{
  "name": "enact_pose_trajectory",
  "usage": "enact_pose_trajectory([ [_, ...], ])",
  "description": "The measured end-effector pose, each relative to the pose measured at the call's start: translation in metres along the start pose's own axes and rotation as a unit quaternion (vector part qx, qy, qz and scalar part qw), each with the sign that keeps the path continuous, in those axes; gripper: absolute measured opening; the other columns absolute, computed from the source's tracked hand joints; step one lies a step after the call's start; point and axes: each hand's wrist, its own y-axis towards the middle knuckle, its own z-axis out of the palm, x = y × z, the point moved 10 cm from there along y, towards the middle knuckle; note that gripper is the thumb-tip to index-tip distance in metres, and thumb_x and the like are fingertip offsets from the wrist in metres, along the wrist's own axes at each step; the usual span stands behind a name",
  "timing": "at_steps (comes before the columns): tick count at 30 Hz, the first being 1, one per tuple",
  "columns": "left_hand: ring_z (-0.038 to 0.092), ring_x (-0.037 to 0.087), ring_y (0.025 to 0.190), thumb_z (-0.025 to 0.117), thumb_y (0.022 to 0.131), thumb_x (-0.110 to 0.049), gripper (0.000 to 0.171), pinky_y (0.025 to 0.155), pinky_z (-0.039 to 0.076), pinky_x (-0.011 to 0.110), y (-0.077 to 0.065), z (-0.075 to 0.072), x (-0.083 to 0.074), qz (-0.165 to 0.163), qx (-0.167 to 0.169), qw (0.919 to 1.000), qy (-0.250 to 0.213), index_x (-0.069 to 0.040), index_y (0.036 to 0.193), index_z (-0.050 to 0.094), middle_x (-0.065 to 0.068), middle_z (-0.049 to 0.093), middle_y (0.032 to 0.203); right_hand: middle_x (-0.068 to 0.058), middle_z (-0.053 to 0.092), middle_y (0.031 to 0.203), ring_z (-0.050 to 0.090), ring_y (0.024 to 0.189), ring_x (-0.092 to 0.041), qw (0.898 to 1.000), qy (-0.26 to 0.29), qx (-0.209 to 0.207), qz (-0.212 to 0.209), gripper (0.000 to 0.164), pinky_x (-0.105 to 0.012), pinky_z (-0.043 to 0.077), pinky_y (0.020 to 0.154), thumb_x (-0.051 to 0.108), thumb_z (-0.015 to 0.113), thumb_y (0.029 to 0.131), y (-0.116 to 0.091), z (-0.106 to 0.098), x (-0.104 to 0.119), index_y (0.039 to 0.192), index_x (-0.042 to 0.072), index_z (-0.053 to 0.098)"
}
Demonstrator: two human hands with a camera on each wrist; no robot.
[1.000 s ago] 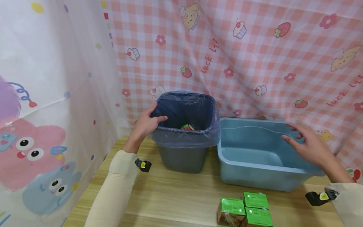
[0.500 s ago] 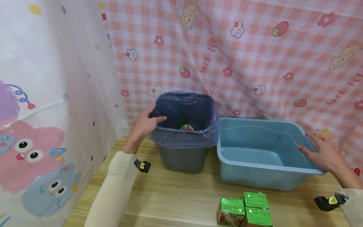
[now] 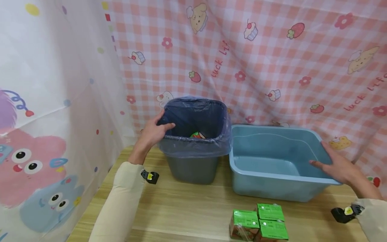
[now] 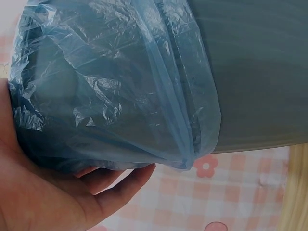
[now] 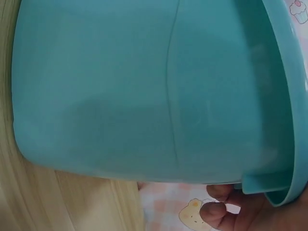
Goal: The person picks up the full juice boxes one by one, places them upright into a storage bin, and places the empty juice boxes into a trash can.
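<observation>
My left hand (image 3: pixel 152 132) grips the left rim of a grey trash bin (image 3: pixel 192 169), thumb over the inside and fingers along the outside. A translucent blue bag (image 4: pixel 110 86) lines the bin and folds down over its rim. Deep inside lies a small red and green item (image 3: pixel 198 135), mostly hidden. On the right, my right hand (image 3: pixel 341 166) holds the right end of a light blue plastic tub (image 3: pixel 272 186). Its thumb is over the inside, while the right wrist view shows fingers (image 5: pixel 216 211) curled beneath the rim.
Three green-topped cartons (image 3: pixel 258 223) stand close together at the front of the wooden table (image 3: pixel 181 208). Behind the bin and tub hangs a pink checked cloth (image 3: pixel 187 50). A white printed cloth (image 3: pixel 60 84) hangs on the left.
My right hand has moved from above the tub's interior out to its right end and taken hold of the rim there. The left hand keeps its grip on the bin.
</observation>
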Motion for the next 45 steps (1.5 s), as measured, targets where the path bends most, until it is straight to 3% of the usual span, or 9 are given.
enact_pose_trajectory([
  [8, 0.012, 0.027, 0.152, 0.057, 0.097, -0.044, 0.074, 0.121, 0.013, 0.054, 0.001, -0.003, -0.002, 0.008, -0.014, 0.9998, 0.009, -0.029, 0.160, 0.019, 0.002, 0.016, 0.166, -0.047, -0.001, 0.150, 0.017, 0.127, -0.073, 1.000, 0.001, 0.007, 0.014, 0.098, -0.081, 0.024, 0.093, 0.057, 0.045, 0.099, 0.001, 0.002, -0.001, 0.154, 0.004, -0.016],
  [20, 0.008, 0.027, 0.153, 0.050, 0.099, -0.054, 0.083, 0.121, 0.009, 0.056, -0.001, -0.008, -0.003, 0.003, -0.026, 0.9996, -0.003, -0.025, 0.161, 0.004, 0.002, 0.007, 0.167, -0.048, 0.002, 0.148, 0.023, 0.121, -0.075, 0.999, -0.015, 0.013, 0.025, 0.097, -0.082, 0.028, 0.089, 0.060, 0.042, 0.099, -0.004, 0.002, 0.002, 0.154, 0.006, -0.017],
  [28, 0.011, 0.023, 0.152, 0.037, 0.100, -0.062, 0.081, 0.123, 0.012, 0.046, 0.002, -0.009, 0.007, -0.012, 0.002, 0.9952, -0.097, -0.015, 0.161, 0.013, 0.004, 0.013, 0.166, -0.047, 0.002, 0.150, 0.022, 0.124, -0.073, 1.000, -0.008, 0.012, 0.028, 0.099, -0.081, 0.027, 0.091, 0.062, 0.043, 0.098, -0.001, 0.004, 0.003, 0.155, 0.007, -0.017],
  [35, 0.010, 0.018, 0.152, 0.028, 0.099, -0.067, 0.080, 0.123, 0.007, 0.044, -0.003, -0.009, 0.000, 0.030, 0.015, 0.9893, -0.142, -0.016, 0.160, 0.018, 0.000, 0.014, 0.166, -0.045, 0.001, 0.151, 0.019, 0.126, -0.073, 0.999, -0.008, 0.013, 0.032, 0.101, -0.081, 0.025, 0.093, 0.064, 0.044, 0.097, 0.000, 0.004, 0.001, 0.155, 0.008, -0.017],
  [41, 0.018, 0.026, 0.150, 0.037, 0.096, -0.069, 0.086, 0.122, 0.015, 0.048, -0.011, -0.016, 0.009, 0.005, -0.028, 0.9926, -0.118, -0.016, 0.160, 0.016, 0.008, 0.018, 0.165, -0.046, -0.001, 0.150, 0.017, 0.127, -0.073, 0.999, 0.002, 0.014, 0.034, 0.100, -0.081, 0.024, 0.094, 0.062, 0.044, 0.097, -0.002, 0.002, -0.002, 0.154, 0.009, -0.019],
  [45, 0.024, 0.029, 0.148, 0.044, 0.098, -0.061, 0.081, 0.120, 0.021, 0.049, -0.017, -0.020, 0.011, 0.019, -0.051, 0.9930, -0.105, -0.018, 0.161, 0.016, 0.013, 0.023, 0.163, -0.046, 0.000, 0.150, 0.017, 0.127, -0.073, 0.999, -0.003, 0.014, 0.035, 0.100, -0.081, 0.024, 0.094, 0.062, 0.044, 0.097, -0.005, 0.001, -0.003, 0.154, 0.009, -0.018],
])
